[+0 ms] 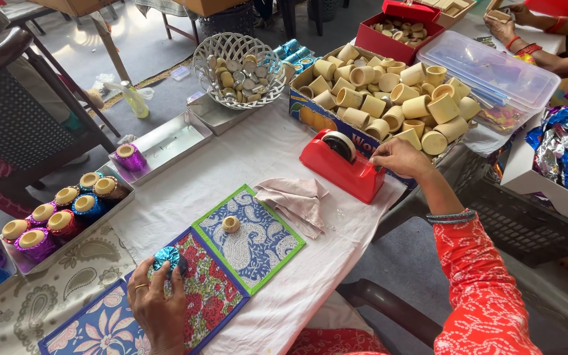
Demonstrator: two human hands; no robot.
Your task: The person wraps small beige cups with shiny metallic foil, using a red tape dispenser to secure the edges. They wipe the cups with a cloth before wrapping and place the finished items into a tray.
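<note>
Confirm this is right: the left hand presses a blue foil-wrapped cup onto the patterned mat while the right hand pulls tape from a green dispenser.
Not quite: the tape dispenser is red, not green, as the head view shows. The rest holds: the left hand presses a blue foil-wrapped cup onto the patterned mat while the right hand pulls tape.

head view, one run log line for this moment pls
left hand: holds blue foil-wrapped cup on floral mat | right hand: at red tape dispenser, pulling tape | box of bare cups behind

Two hands point(158, 304) — one red tape dispenser point(340, 167), three patterned boards point(248, 238).
</note>
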